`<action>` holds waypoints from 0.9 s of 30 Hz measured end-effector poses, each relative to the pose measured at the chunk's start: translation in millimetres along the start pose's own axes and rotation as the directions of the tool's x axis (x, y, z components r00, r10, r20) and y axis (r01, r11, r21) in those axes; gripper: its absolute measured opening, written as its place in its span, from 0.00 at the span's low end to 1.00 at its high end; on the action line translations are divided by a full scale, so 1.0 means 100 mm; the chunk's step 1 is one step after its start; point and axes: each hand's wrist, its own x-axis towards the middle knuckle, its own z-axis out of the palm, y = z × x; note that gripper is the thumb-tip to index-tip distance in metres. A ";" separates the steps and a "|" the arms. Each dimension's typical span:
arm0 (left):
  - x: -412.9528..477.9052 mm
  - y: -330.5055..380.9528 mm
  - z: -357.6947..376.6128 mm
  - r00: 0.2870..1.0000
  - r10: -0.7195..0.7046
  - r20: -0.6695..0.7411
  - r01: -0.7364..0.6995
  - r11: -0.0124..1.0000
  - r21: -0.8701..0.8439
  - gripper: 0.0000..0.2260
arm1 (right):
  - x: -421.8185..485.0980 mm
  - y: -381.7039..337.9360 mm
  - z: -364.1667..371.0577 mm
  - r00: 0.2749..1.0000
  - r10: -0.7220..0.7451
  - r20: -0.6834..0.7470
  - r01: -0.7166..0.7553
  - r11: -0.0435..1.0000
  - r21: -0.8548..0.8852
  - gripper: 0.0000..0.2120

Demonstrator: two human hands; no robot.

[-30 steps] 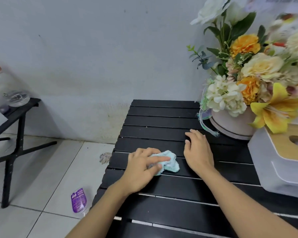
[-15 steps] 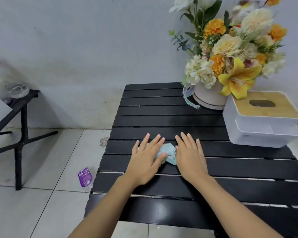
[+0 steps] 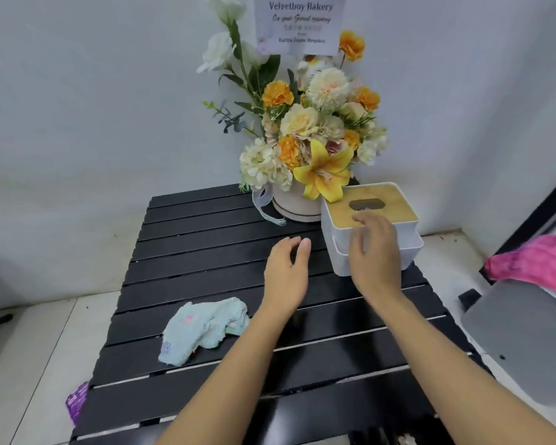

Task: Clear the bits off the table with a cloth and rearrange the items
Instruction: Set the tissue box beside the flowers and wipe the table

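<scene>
A light blue cloth (image 3: 204, 328) lies loose on the black slatted table (image 3: 206, 239), toward its front left. Neither hand touches it. My left hand (image 3: 286, 274) hovers over the table's middle with loosely curled fingers, holding nothing. My right hand (image 3: 374, 255) is raised in front of the white tissue box with a wooden lid (image 3: 385, 203), fingers spread and relaxed, just short of it. A flower arrangement in a pale round pot (image 3: 297, 203) stands at the table's back, touching the tissue box's left corner.
A card with printed text (image 3: 300, 24) sticks up from the flowers. A grey case (image 3: 520, 342) and pink fabric (image 3: 536, 261) sit to the right of the table. A purple packet (image 3: 76, 401) lies on the tiled floor at left. White walls close the back and right.
Both hands have let go of the cloth and moved forward and right toward the tissue box. The cloth stays behind on the table. The view has swung right.
</scene>
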 end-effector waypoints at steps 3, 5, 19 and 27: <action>0.18 0.28 0.30 0.995 -0.069 0.077 0.078 0.989 -0.124 0.18 | 0.26 0.28 -0.23 0.990 0.076 -0.119 -0.089 0.991 -0.102 0.12; 0.31 0.38 0.44 0.984 -0.145 0.100 0.158 0.977 -0.140 0.25 | 0.38 0.45 -0.33 0.977 0.179 -0.119 -0.199 0.962 -0.188 0.15; -0.03 0.45 0.47 0.972 -0.233 0.024 0.234 0.967 -0.095 0.17 | 0.05 0.34 -0.47 0.858 0.513 0.017 -0.500 0.828 0.255 0.21; -0.37 0.31 -0.63 0.944 -0.157 -0.291 0.151 0.988 -0.043 0.20 | -0.43 -0.56 0.16 0.865 0.488 0.117 -0.492 0.775 0.396 0.20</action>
